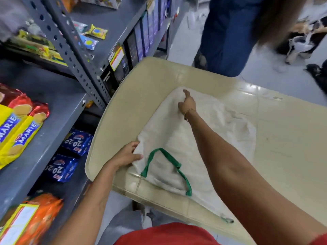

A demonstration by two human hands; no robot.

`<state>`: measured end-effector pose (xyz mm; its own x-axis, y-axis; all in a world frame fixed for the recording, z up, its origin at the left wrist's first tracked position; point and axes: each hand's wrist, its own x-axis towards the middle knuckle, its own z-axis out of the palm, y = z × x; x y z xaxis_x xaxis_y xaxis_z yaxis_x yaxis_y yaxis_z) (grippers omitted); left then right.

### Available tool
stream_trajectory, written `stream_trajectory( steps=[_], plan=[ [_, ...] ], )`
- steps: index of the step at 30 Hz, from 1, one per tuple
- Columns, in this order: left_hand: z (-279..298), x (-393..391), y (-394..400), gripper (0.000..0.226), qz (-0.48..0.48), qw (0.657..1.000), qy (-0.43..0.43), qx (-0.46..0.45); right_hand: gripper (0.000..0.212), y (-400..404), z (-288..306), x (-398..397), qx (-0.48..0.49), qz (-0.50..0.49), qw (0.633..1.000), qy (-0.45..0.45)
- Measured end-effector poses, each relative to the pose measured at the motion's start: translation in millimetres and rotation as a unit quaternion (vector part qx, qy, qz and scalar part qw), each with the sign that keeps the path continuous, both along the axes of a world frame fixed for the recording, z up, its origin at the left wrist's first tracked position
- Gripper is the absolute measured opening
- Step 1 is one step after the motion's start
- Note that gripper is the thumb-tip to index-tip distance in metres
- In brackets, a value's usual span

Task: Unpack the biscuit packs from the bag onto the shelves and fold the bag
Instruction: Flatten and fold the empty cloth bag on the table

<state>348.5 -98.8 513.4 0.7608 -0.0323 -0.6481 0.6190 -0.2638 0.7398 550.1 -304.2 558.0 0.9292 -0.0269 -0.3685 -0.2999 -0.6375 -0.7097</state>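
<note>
Bag (192, 138) lies flat on the worktop (283, 138). Left hand (126, 156) pinches the near corner; right hand (188, 103) presses the far edge, finger out. Best smooth it first, then fold corner over.

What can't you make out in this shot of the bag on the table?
- Head view: near corner of the white bag is covered by the right forearm.
- Left hand: fingers under the bag's edge are hidden.
- Top-left shelf packs: blurred, labels unreadable.
- Standing person: cut off by the top edge.
</note>
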Motion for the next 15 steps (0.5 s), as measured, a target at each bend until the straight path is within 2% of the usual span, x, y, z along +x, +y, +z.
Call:
stream_trajectory(
  steps=[4, 7, 10, 11, 13, 15],
  plan=[
    [-9, -6, 4, 0.039, 0.033, 0.999, 0.026, 0.002, 0.053, 30, -19, 37, -0.070, 0.038, 0.994, 0.073],
    [-12, -13, 6, 0.035, 0.045, 0.998, 0.043, -0.011, 0.047, 49, -33, 46, -0.052, 0.014, 0.988, 0.143],
    [-2, -17, 7, 0.043, 0.015, 0.997, 0.057, -0.059, 0.061, 59, -42, 44, -0.035, -0.022, 0.989, 0.140],
    [4, -18, 7, 0.045, 0.006, 0.993, 0.064, -0.094, 0.065, 59, -43, 42, -0.006, -0.048, 0.992, 0.116],
    [16, -17, 0, 0.054, -0.014, 0.981, 0.071, -0.178, 0.069, 52, -36, 36, 0.131, -0.118, 0.980, 0.087],
    [27, -14, -13, 0.068, -0.066, 0.968, 0.071, -0.233, 0.058, 33, -22, 30, 0.237, -0.170, 0.955, 0.061]
  ],
)
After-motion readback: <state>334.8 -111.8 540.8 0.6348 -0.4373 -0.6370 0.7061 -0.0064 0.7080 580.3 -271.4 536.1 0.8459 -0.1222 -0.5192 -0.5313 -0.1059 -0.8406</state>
